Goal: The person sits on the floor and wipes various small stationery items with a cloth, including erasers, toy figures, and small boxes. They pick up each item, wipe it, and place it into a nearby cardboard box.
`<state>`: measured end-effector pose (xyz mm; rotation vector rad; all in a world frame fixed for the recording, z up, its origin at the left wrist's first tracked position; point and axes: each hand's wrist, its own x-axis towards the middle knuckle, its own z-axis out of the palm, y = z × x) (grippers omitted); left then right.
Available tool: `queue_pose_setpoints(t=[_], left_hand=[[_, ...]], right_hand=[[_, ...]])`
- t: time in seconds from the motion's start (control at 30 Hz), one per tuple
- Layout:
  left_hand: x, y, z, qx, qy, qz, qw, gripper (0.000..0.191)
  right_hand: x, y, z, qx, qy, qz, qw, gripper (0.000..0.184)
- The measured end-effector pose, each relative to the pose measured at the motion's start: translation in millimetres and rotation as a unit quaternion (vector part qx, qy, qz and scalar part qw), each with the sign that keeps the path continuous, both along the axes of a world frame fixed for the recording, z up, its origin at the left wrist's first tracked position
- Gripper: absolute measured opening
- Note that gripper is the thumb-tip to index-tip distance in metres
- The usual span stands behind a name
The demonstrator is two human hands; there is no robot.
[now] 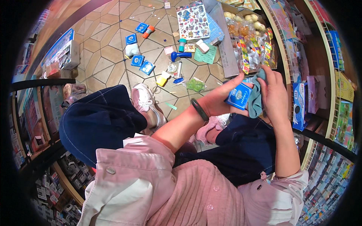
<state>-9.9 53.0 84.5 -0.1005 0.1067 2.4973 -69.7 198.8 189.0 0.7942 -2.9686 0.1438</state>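
Note:
My left hand [223,97] holds a small blue box [239,96] with writing, out at the right above my knee. Bunched in my right hand [273,93] is a grey-green cloth [256,99], which lies against the right side of the box. On the tiled floor ahead are several similar blue boxes, one of them [147,67] near a blue plastic object [181,56]. A white crumpled item [132,49], an orange cylinder [148,32], a yellow-and-white piece [163,79] and a green figure in clear wrap [195,84] lie around them.
A grey carton [227,56] of wrapped goods stands beside the right-hand shelves [282,42]. A sticker sheet [193,21] lies left of it. White cartons [70,55] stand by the left shelving. My knees and shoes are close below the scattered items.

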Motion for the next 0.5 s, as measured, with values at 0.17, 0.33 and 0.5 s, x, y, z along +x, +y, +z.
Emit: queue_pose_setpoints(t=[0.17, 0.33, 0.5], left_hand=[[-30.0, -52.8, -72.6, -0.227, -0.044, 0.195, 0.953, 0.042], [-41.6, -145.7, -167.2, -0.818, -0.211, 0.215, 0.49, 0.065], [-22.5, -201.5, -216.6, -0.923, -0.204, 0.019, 0.325, 0.07]], right_hand=[[7.2, 1.6, 23.4, -0.125, -0.014, 0.016, 0.992, 0.036], [16.7, -4.1, 42.8, -0.171, -0.065, 0.036, 0.983, 0.036], [12.0, -4.0, 49.9, -0.173, -0.103, 0.022, 0.979, 0.037]])
